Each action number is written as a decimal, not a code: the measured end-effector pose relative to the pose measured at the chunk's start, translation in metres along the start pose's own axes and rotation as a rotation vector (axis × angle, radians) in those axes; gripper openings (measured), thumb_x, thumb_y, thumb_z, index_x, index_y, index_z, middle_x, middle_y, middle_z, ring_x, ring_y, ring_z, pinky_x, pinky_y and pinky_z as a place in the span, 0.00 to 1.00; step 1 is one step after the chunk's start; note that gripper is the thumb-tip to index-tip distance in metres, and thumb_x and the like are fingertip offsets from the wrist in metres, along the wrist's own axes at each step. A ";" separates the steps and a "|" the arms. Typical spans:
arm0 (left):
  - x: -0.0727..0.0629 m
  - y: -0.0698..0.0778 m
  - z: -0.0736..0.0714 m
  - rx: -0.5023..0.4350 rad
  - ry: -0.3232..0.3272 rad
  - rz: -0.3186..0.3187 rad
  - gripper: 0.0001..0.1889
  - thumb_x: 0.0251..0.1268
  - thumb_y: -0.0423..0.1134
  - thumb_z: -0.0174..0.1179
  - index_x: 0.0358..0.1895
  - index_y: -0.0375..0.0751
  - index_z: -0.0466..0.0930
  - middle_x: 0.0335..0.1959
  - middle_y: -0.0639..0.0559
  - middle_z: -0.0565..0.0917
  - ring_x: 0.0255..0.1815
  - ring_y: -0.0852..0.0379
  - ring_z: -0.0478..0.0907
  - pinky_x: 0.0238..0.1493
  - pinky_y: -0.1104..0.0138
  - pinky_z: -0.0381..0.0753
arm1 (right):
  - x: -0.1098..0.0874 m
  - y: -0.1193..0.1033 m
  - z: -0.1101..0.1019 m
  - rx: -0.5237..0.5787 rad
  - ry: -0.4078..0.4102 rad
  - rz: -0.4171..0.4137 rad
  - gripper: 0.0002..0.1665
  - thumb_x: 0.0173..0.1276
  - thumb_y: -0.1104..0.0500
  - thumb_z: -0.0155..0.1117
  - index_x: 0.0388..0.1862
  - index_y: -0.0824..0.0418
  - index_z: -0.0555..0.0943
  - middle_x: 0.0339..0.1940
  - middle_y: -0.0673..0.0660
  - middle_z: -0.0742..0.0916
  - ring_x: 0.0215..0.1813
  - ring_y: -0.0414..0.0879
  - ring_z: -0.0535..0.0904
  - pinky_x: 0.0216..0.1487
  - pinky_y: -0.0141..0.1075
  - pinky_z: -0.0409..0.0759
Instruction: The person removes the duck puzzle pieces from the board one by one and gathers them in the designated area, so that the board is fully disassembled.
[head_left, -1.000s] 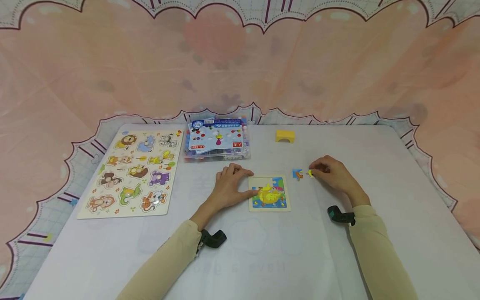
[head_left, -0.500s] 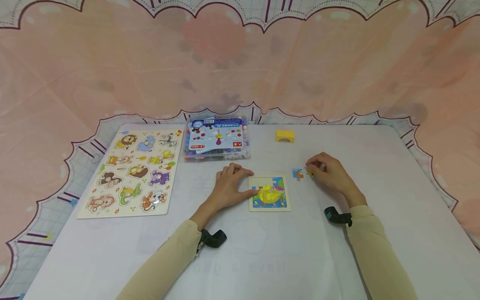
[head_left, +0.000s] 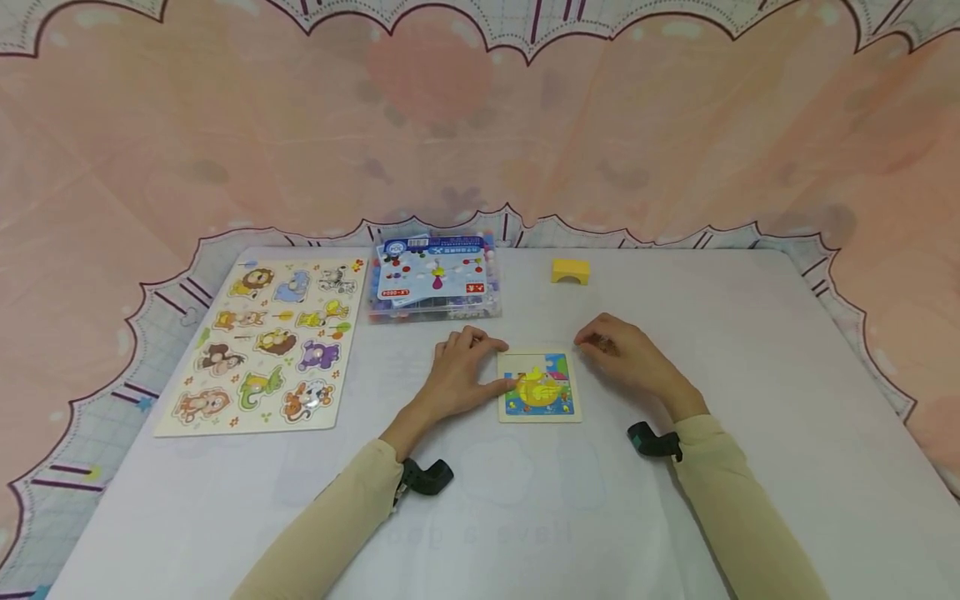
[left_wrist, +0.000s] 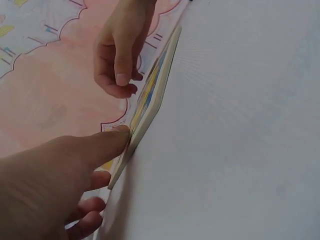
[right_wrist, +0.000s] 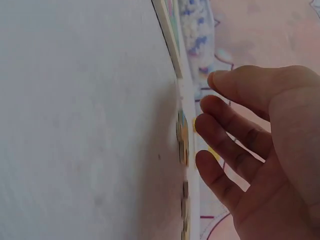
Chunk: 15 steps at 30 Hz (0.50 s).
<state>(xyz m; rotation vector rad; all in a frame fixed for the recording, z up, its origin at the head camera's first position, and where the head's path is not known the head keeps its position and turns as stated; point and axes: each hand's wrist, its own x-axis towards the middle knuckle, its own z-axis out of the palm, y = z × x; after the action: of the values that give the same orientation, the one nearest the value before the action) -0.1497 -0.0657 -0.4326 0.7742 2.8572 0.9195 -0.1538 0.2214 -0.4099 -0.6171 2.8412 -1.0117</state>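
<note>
Wooden duck puzzle (head_left: 539,387) lies flat mid-desk (head_left: 525,500), the left hand (head_left: 459,375) pressing its left edge with a straight thumb, the right hand (head_left: 626,360) hovering loosely curled just beside its upper right corner over small loose pieces (right_wrist: 183,145).

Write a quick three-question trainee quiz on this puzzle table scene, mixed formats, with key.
1. True or false: the left hand touches the small square duck puzzle board.
2. Which lies farthest from the person: A) large animal peg puzzle board, B) yellow arch-shaped block, C) small square duck puzzle board?
3. Fill in: the clear plastic box of coloured beads lies to the ___ of the yellow arch-shaped block.

Key: 1 true; 2 B; 3 left.
</note>
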 end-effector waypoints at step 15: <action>-0.023 0.060 0.003 0.313 -0.252 0.361 0.23 0.68 0.50 0.54 0.64 0.48 0.71 0.67 0.52 0.69 0.67 0.53 0.65 0.66 0.59 0.70 | 0.002 -0.023 0.016 -0.093 -0.151 -0.100 0.13 0.68 0.59 0.59 0.51 0.51 0.82 0.53 0.53 0.78 0.58 0.50 0.72 0.63 0.49 0.71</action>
<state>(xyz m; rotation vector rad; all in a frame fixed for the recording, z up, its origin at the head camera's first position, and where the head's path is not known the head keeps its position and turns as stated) -0.1018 -0.0332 -0.4042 1.3608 2.7118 0.3544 -0.1442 0.1953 -0.4075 -0.8144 2.7614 -0.8117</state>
